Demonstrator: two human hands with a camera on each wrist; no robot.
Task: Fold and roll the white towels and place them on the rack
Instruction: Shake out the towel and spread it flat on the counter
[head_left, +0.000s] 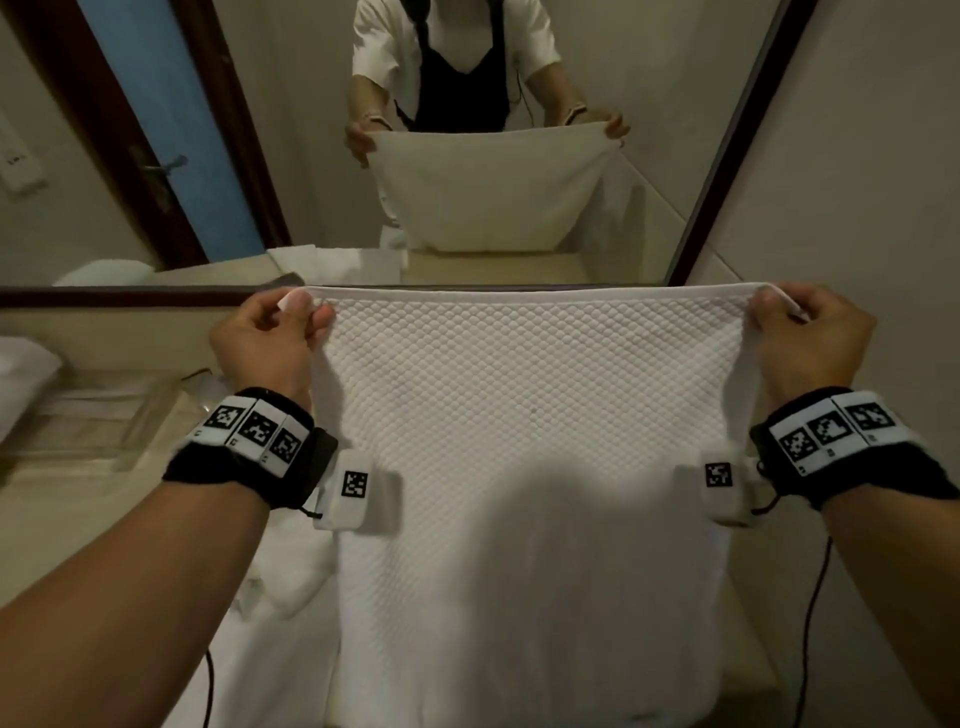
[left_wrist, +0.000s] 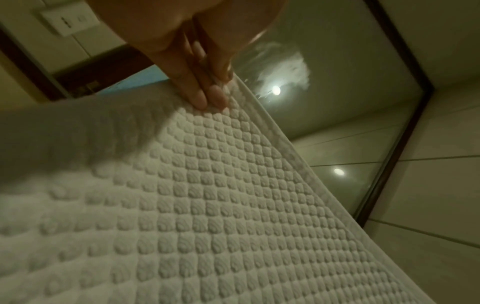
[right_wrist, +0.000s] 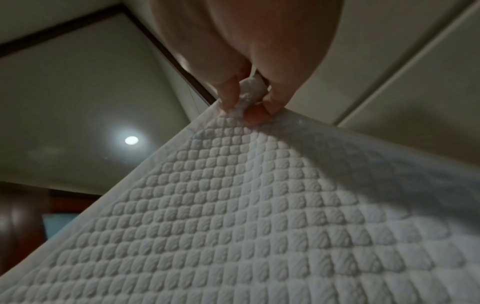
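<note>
The left hand (left_wrist: 182, 41) pinches the top corner of a bumpy white towel (left_wrist: 207, 205). Behind it is a dark-framed wall mirror (left_wrist: 350, 123) with round lights shining in it.

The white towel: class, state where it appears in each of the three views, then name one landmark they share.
Head: white towel fills the centre, hanging from both hands.
Left wrist: lower half, corner pinched at top.
Right wrist: lower right, corner pinched.
Shared landmark: the dark-framed mirror.

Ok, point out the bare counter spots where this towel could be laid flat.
Bare beige countertop shows left of the held white waffle-textured towel, in front of the clear tray. A thin strip runs along the right wall. Below the left hand, crumpled white towels crowd it.
</note>
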